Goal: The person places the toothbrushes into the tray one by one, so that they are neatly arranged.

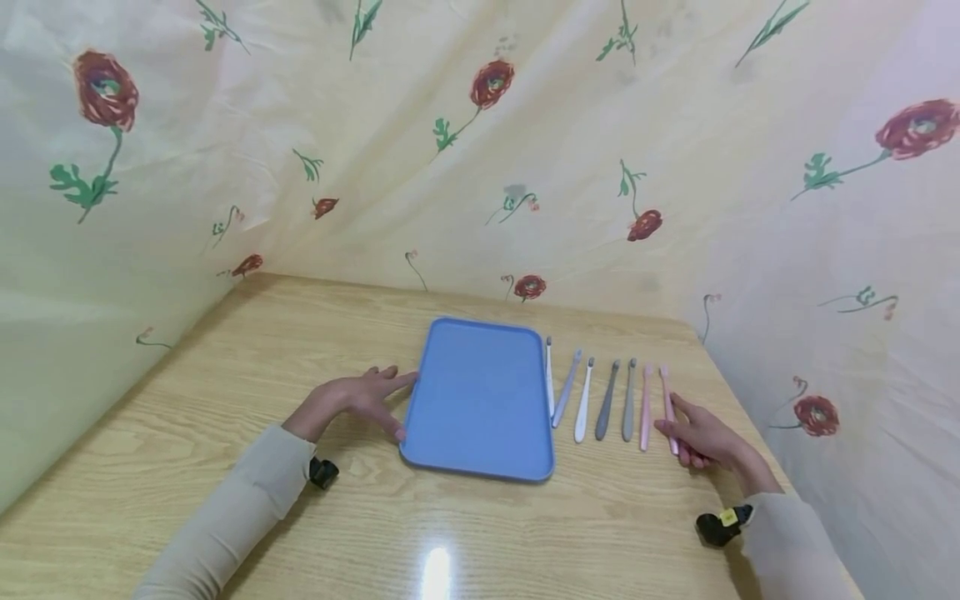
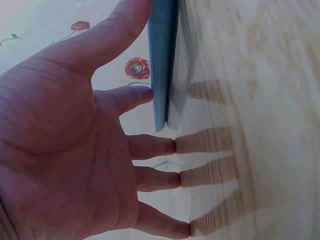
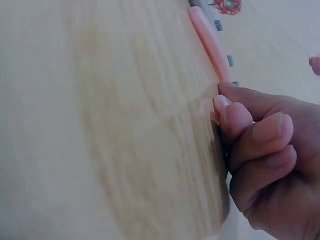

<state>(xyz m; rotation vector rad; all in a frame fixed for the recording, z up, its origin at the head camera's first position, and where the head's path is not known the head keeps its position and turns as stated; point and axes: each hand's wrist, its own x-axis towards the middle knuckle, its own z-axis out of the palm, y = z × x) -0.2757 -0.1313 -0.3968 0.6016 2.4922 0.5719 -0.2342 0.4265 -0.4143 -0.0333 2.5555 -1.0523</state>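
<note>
A blue rectangular tray (image 1: 480,396) lies flat on the wooden table. Its left rim meets the tips of the thumb and index finger of my left hand (image 1: 367,396), whose fingers are spread; in the left wrist view the other fingertips rest on the tabletop. To the right, my right hand (image 1: 705,433) pinches the rightmost pink toothbrush (image 1: 666,387) by its handle between thumb and index finger, with the remaining fingers curled. A second pink toothbrush (image 1: 646,412) lies just left of it. In the right wrist view, most of the pinched toothbrush is hidden by the fingers.
Between tray and pink toothbrushes lie a white toothbrush (image 1: 550,383) beside the tray's right rim, a lavender one (image 1: 566,392), another white one (image 1: 583,408), a dark grey one (image 1: 606,408) and a grey one (image 1: 628,408). Flowered cloth (image 1: 390,167) surrounds the table's back and sides.
</note>
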